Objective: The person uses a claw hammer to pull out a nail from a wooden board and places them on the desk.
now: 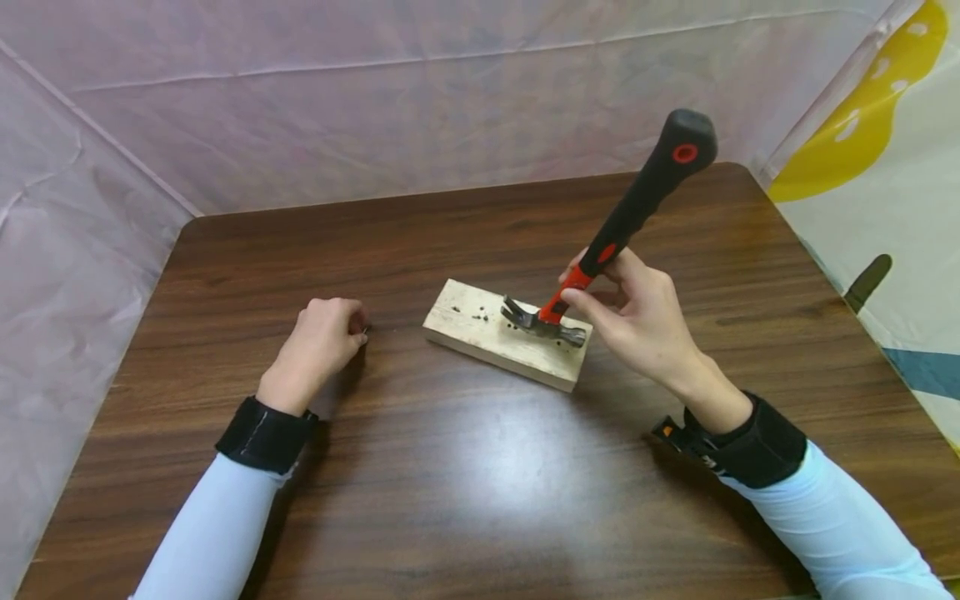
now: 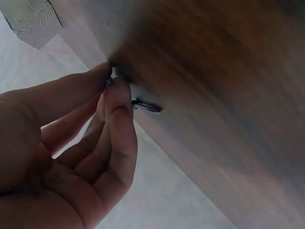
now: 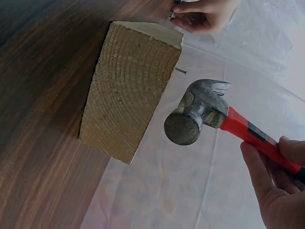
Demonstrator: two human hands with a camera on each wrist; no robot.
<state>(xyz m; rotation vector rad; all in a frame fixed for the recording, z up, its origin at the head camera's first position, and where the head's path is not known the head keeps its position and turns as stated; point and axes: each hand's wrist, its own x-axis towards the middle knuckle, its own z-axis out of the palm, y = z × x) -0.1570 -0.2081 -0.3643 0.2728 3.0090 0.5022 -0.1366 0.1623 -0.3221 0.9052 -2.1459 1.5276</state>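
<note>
My right hand (image 1: pixel 648 321) grips a claw hammer (image 1: pixel 633 204) low on its red neck, with the black handle slanting up. The steel hammer head (image 3: pixel 198 112) hangs over a pale wooden block (image 1: pixel 502 337) and stands apart from it in the right wrist view. A nail (image 3: pixel 180 71) sticks out of the block's top face. To the left of the block, my left hand (image 1: pixel 318 342) is low over the tabletop, thumb and index finger pinching a small nail (image 2: pixel 110 81). Just beyond those fingertips lies another dark, thin nail (image 2: pixel 148 105), blurred.
Several dark holes or nail heads dot the block's top. The brown wood-grain table (image 1: pixel 420 500) reaches back to a pale hanging sheet (image 1: pixel 420 108). On the right hangs a patterned cloth (image 1: pixel 862 275) with a yellow shape. Both wrists wear black straps (image 1: pixel 266 435).
</note>
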